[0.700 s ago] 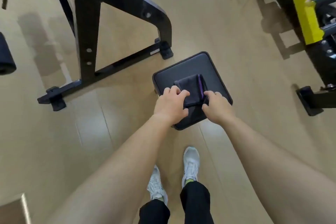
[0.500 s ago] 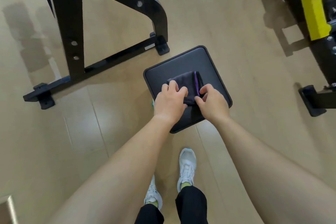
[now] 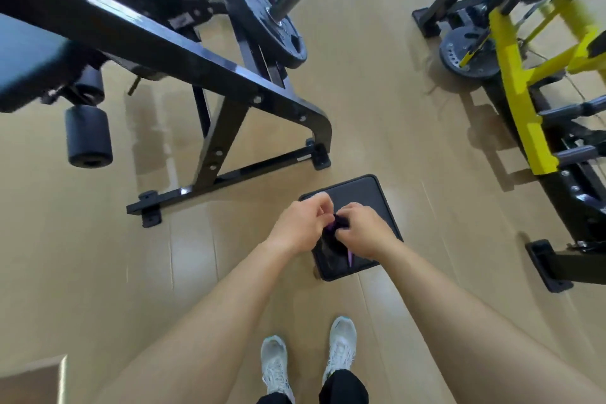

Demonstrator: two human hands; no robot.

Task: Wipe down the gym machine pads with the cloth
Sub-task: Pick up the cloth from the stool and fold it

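Above the square black padded seat [image 3: 367, 193], your left hand [image 3: 296, 226] and right hand [image 3: 362, 229] both pinch the dark purple-edged cloth [image 3: 333, 244]; it looks soft, light and floppy, so bunch it firmly.

The left hand [image 3: 300, 226] and right hand [image 3: 362, 229] cover most of the dark cloth [image 3: 333, 248] bunched between them, so its folds cannot be read. Under the hands, the middle of the square black pad [image 3: 364, 193] is hidden. Far up-left of the hands, the bench cushion [image 3: 26, 56] is blurred and cut by the edge.
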